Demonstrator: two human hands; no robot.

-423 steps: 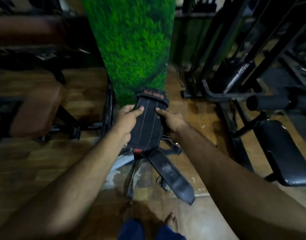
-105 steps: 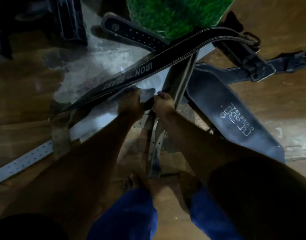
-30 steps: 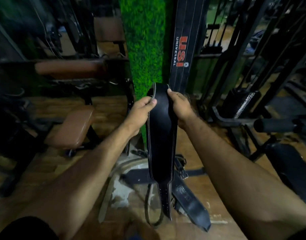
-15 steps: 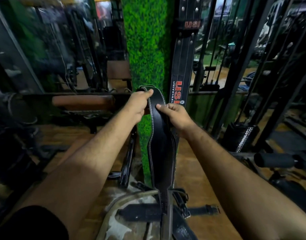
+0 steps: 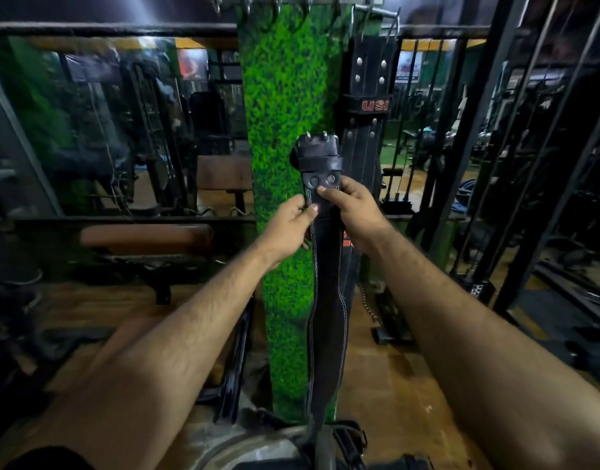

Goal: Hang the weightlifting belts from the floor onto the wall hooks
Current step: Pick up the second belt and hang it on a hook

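Observation:
A long black leather belt [image 5: 327, 300] with white stitching hangs straight down in front of the green pillar [image 5: 285, 106]. My left hand [image 5: 290, 223] and my right hand [image 5: 351, 206] both grip it just under its buckle end, which points up. A row of metal hooks [image 5: 275, 11] runs across the pillar's top, well above the buckle. A black belt with red USI lettering [image 5: 370, 106] hangs from a hook at the right. More belts [image 5: 346, 442] lie on the floor at the pillar's foot.
A brown padded bench [image 5: 146, 237] stands at the left in front of a mirror wall. Black machine frames [image 5: 515, 157] fill the right side. A chain [image 5: 366, 300] dangles low beside the pillar. The floor is wood.
Both hands have raised the belt and slid along it to the buckle end. The view has tilted up, so the hooks now show at the top.

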